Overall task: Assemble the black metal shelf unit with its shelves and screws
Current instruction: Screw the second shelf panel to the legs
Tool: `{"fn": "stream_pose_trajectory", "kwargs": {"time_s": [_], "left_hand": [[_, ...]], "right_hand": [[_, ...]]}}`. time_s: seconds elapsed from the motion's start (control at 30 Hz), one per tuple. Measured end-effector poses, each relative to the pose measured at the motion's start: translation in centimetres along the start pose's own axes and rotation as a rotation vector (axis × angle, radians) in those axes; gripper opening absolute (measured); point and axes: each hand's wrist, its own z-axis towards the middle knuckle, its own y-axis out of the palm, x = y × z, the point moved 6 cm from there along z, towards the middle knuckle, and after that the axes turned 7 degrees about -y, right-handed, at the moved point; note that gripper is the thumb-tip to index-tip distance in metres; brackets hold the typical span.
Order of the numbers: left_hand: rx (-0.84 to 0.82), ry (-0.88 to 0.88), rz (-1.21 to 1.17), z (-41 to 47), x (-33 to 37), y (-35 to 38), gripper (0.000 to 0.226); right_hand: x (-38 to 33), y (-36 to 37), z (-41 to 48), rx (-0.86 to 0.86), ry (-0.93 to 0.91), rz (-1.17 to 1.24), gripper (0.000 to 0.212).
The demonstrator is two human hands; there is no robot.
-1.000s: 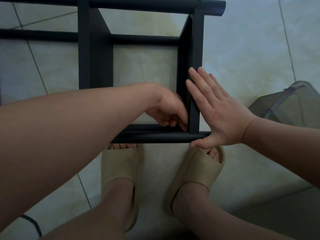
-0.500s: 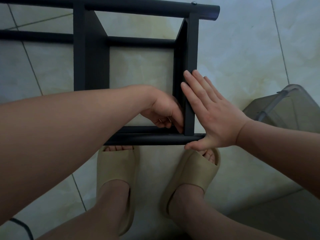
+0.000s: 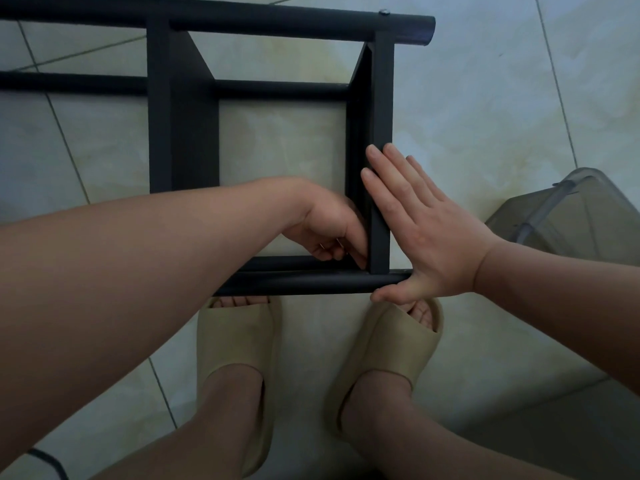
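The black metal shelf unit (image 3: 183, 133) lies on its side on the tiled floor. Its end shelf panel (image 3: 381, 98) runs between the far tube (image 3: 277, 24) and the near tube (image 3: 304, 282). My left hand (image 3: 329, 226) reaches inside the frame to the near inner corner of that panel. Its fingers are curled and pinch a small metal piece that glints, too hidden to identify. My right hand (image 3: 426, 230) lies flat against the panel's outer face, fingers straight, thumb along the near tube. A screw head (image 3: 383, 11) shows on the far tube above the panel.
A grey translucent plastic bin (image 3: 581, 223) stands on the floor to the right. My feet in beige slippers (image 3: 239, 341) are just in front of the near tube. A dark cable (image 3: 48, 462) lies at the bottom left.
Both hands keep their places on the end panel. My left fingers shift slightly at the inner corner, and the view has drifted a little.
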Motion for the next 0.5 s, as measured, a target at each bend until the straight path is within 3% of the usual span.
{"fn": "stream_pose_trajectory", "kwargs": {"time_s": [0.33,0.5], "left_hand": [[-0.006,-0.018,-0.083,-0.09,-0.17,-0.39,0.013],[0.018,-0.006,-0.008,0.06,-0.06,-0.2,0.01]], "right_hand": [[-0.02,-0.07,-0.03,0.002,0.003,-0.005,0.13],[0.02,-0.05,-0.06,-0.009,0.005,0.0,0.131]]}}
